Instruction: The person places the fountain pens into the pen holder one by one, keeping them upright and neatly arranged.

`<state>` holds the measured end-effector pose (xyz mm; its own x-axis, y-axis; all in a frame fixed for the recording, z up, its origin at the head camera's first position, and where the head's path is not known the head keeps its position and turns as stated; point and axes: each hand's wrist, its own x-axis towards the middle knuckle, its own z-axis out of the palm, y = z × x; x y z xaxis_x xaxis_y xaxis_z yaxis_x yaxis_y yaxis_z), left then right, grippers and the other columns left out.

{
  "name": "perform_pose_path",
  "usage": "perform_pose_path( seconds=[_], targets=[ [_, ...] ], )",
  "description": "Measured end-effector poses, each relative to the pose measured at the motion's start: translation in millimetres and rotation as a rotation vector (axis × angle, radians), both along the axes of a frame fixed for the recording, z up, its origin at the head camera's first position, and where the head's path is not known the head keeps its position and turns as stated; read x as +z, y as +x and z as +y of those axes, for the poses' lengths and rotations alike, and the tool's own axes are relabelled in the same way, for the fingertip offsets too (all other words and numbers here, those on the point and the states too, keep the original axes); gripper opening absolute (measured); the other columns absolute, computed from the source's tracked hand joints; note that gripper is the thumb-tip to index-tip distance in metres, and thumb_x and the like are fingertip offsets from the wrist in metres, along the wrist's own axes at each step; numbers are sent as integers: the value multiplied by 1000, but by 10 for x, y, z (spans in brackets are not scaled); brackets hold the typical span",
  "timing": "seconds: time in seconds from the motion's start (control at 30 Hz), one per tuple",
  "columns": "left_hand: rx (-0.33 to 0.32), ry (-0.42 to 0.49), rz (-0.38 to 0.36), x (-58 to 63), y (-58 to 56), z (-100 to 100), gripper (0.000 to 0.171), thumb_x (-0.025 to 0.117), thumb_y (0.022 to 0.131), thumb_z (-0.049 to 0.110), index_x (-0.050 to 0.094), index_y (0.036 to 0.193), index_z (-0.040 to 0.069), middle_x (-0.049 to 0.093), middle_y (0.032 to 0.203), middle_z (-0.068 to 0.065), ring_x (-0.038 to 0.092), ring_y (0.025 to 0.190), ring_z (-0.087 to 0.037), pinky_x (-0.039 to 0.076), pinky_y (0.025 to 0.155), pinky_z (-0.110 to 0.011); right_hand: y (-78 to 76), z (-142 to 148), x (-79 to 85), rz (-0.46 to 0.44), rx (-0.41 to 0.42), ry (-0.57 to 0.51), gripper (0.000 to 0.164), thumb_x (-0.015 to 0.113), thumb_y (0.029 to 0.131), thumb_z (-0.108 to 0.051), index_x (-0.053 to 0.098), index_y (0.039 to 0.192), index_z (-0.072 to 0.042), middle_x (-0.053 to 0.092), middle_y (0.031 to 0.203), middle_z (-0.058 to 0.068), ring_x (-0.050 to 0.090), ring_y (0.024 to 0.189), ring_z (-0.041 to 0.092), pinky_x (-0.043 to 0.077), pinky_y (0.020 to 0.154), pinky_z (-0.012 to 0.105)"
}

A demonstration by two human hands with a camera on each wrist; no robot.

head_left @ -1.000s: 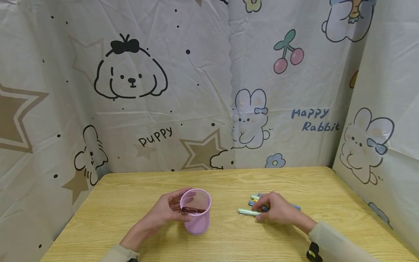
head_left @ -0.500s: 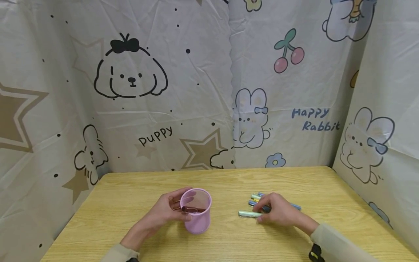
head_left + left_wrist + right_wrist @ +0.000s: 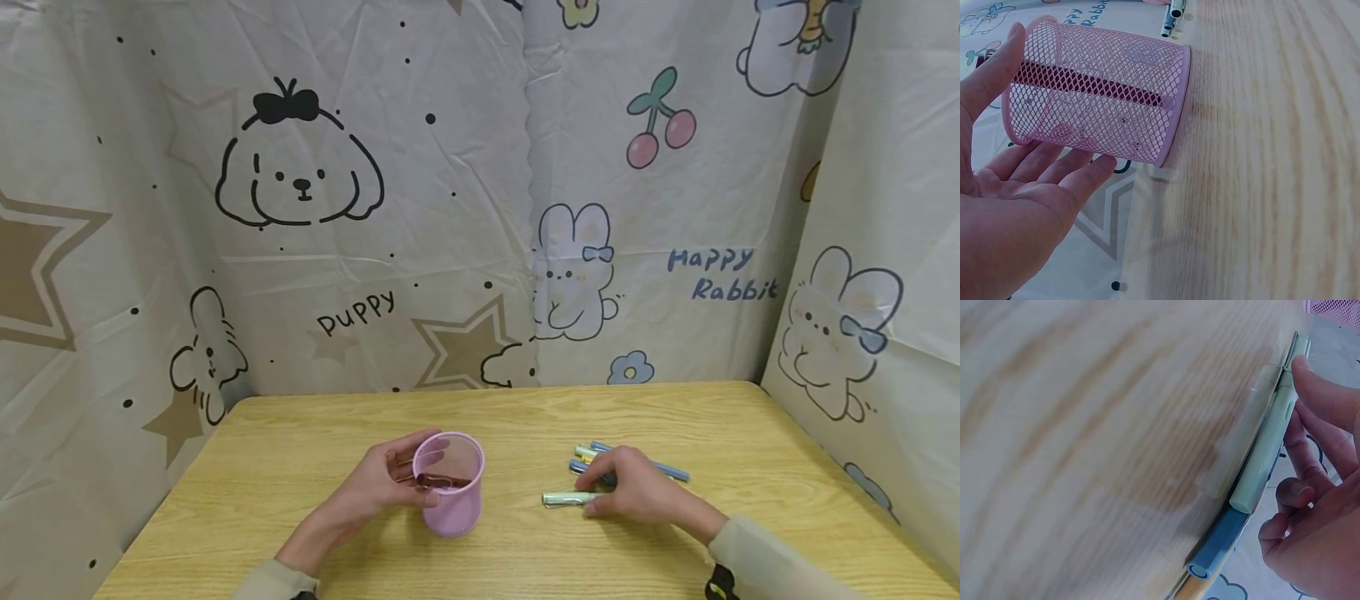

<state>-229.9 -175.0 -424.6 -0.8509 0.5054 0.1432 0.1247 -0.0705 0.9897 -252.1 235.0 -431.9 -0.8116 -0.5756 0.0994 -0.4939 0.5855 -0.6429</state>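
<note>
A pink mesh pen holder [image 3: 452, 514] stands upright on the table, with one dark brown pen [image 3: 444, 481] leaning inside it. My left hand [image 3: 369, 482] holds the holder from the left, thumb at the near side of the rim and fingers behind. To the right, a light green pen [image 3: 561, 499] lies on the wood. My right hand [image 3: 636, 487] pinches it between thumb and fingertips; in the right wrist view the thumb presses the pen [image 3: 1266, 447] near its cap. Just beyond this hand lie several other pens, among them a blue pen [image 3: 671, 472], partly hidden by the fingers.
The wooden table [image 3: 337, 417] carries the holder and pens. Behind it hangs a patterned cloth [image 3: 465, 250], which also covers both sides. In the right wrist view, a blue pen [image 3: 1216, 540] and a yellow-orange pen [image 3: 1194, 587] lie past the green one.
My right hand has drawn the light green pen slightly toward me, away from the other pens, uncovering more of the blue pen. The left hand and holder have stayed put.
</note>
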Motion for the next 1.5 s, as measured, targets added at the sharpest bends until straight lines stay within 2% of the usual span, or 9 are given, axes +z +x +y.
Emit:
perform_pose_path(
  seconds=[0.4, 0.57, 1.07, 1.3, 1.5],
  targets=[
    [6, -5, -10, 1, 2, 4, 91, 83, 83, -6, 33, 158, -12, 46, 155, -32, 48, 137, -52, 51, 106, -32, 83, -43, -35, 90, -122, 91, 21, 95, 77, -35, 84, 92, -27, 69, 91, -18, 62, 85, 6, 51, 73, 28],
    [8, -5, -7, 4, 8, 2, 91, 83, 83, -6, 32, 158, -12, 46, 155, -32, 49, 137, -50, 51, 106, -32, 121, -69, -41, 93, -157, 89, 20, 96, 77, -32, 84, 92, -26, 71, 91, -18, 63, 85, 6, 52, 74, 28],
    [-5, -1, -14, 3, -9, 1, 92, 84, 83, -5, 32, 158, -12, 45, 155, -32, 48, 136, -53, 51, 106, -32, 72, -104, -9, 59, -74, 77, 15, 95, 78, -23, 84, 88, -25, 72, 88, -18, 63, 83, 6, 52, 73, 28],
    [0, -5, -25, -5, -21, 0, 92, 84, 82, -5, 33, 159, -11, 46, 155, -31, 50, 135, -52, 51, 106, -32, 75, -118, 15, 70, -60, 73, 15, 95, 78, -21, 84, 86, -23, 72, 87, -17, 61, 80, 5, 49, 70, 26],
    [-11, 8, -14, -7, -5, -6, 91, 83, 83, -6, 31, 158, -13, 46, 154, -33, 53, 133, -52, 52, 106, -33, 86, -119, 22, 46, -60, 56, 15, 95, 78, -21, 83, 87, -23, 73, 88, -17, 62, 83, 6, 51, 73, 28]
  ],
)
